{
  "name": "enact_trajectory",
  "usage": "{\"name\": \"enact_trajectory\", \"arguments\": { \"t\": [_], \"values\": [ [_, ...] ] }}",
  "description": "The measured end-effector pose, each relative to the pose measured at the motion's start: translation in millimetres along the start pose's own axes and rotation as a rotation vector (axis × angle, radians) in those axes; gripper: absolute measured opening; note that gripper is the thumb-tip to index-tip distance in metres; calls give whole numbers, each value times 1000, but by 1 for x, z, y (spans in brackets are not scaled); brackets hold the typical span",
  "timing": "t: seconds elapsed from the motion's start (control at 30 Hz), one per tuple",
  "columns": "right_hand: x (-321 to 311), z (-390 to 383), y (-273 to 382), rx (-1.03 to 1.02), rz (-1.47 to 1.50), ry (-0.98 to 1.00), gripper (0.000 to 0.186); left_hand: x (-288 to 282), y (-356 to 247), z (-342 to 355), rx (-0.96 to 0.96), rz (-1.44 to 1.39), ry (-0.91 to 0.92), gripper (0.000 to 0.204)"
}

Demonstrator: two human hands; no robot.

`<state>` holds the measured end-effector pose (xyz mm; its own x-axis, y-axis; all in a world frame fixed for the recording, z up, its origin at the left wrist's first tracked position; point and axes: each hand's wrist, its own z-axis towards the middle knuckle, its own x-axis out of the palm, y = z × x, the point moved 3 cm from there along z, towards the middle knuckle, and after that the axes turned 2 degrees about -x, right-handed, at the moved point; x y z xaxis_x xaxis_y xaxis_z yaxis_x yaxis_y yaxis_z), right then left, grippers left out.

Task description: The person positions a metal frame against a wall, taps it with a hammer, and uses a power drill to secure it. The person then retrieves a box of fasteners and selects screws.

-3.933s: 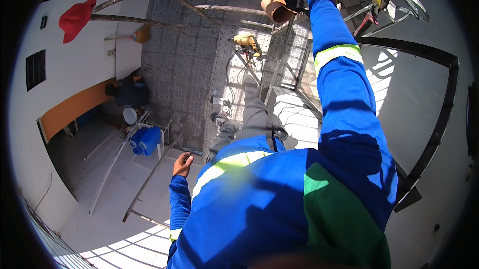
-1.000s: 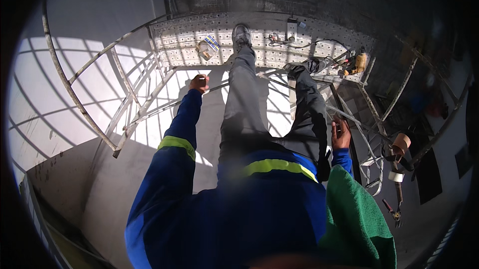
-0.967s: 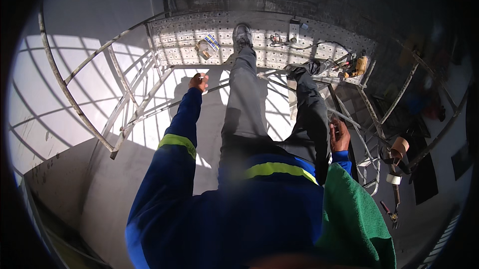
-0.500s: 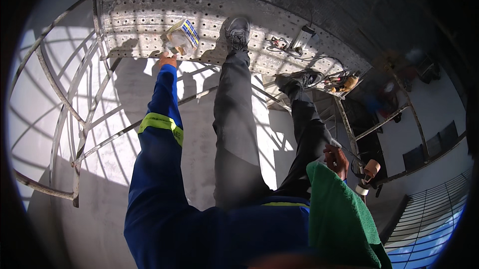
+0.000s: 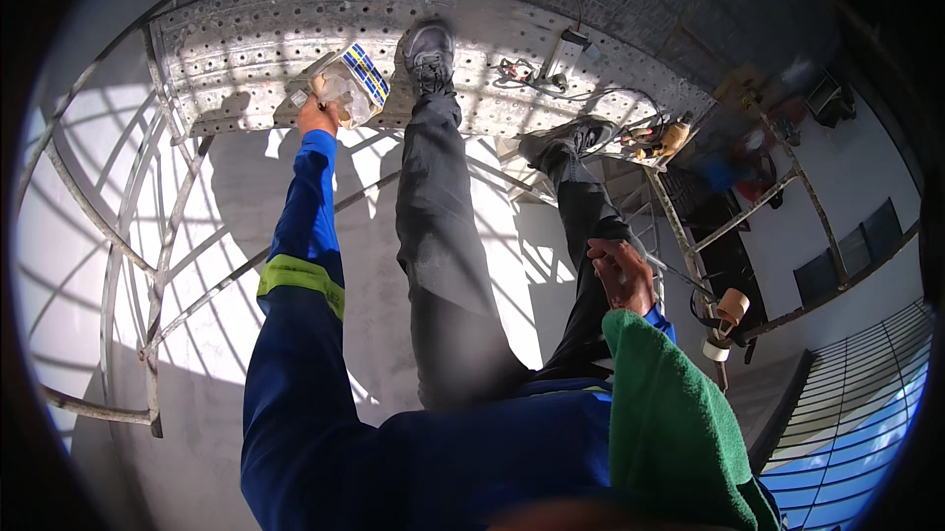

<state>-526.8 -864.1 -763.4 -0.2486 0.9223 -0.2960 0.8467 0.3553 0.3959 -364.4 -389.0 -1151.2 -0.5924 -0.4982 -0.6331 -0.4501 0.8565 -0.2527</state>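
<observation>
A small cardboard box [image 5: 368,76], checked in blue, yellow and white, sits at the near edge of a perforated metal plank [image 5: 246,49]. Its open side shows crumpled clear plastic [image 5: 345,98]. My left hand [image 5: 317,118] reaches down to that side, its fingers closed at the box's left edge; a small pale piece shows beside them. My right hand [image 5: 625,275] is raised over my right thigh with the fingers bent together. Whether anything lies in those fingers is hidden. A green towel [image 5: 674,403] hangs just below the right hand.
My shoes [image 5: 430,59] stand on the plank's level. A white power strip [image 5: 566,57], cables and a yellow power tool [image 5: 671,140] lie to the right. Scaffold tubes [image 5: 157,295] rise on the left, more on the right. A tape roll [image 5: 717,349] hangs on a right-hand post.
My left hand has moved up against the box, which has shifted right along the plank and turned. My right hand has risen from behind the towel. The view has swung slightly.
</observation>
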Motion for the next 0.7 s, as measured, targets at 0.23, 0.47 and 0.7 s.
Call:
{"name": "enact_trajectory", "arguments": {
  "t": [0.23,0.47,0.7],
  "values": [
    [32,54,-1,-60,503,49,52,-51,-251,-182,469,144,191,35],
    [-26,12,-39,-104,1133,47,86,-48,-437,-354,699,449,304,38],
    [-81,-47,-97,-365,1441,-220,81,-27,-546,-479,849,600,453,41]
  ]
}}
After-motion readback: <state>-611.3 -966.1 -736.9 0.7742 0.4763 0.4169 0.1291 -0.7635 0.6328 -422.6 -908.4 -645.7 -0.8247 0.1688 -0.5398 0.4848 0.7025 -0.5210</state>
